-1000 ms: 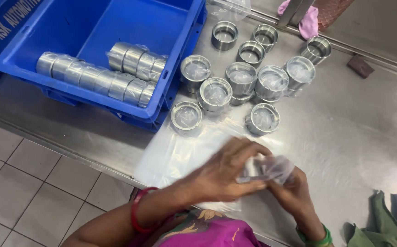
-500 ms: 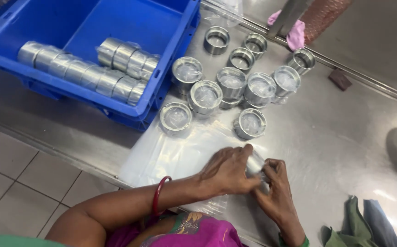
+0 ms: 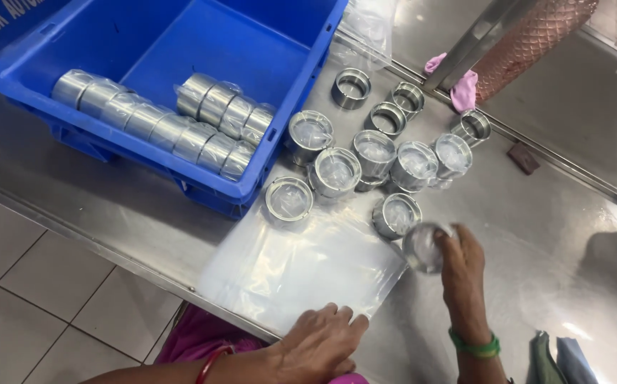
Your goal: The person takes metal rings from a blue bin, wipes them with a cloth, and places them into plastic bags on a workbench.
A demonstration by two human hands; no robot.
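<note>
Across the steel table I see a big blue crate at the upper left, holding two rows of wrapped metal rings lying on their sides, end to end. Next in size is the stack of clear plastic bags, lying flat at the table's near edge. My left hand rests on its near corner, palm down, fingers loosely spread and flat, gripping nothing. Beyond the sheets stands a cluster of bagged rings, each upright on its flat face with its bore pointing up, and farther back several bare rings sit the same way. My right hand grasps one wrapped ring from its right side, fingers curled around its rim. That ring is just right of the nearest bagged one and looks to be at the table surface, though I cannot tell whether it touches down. It is short and squat, its bore axis tilted up toward the camera, slightly blurred.
</note>
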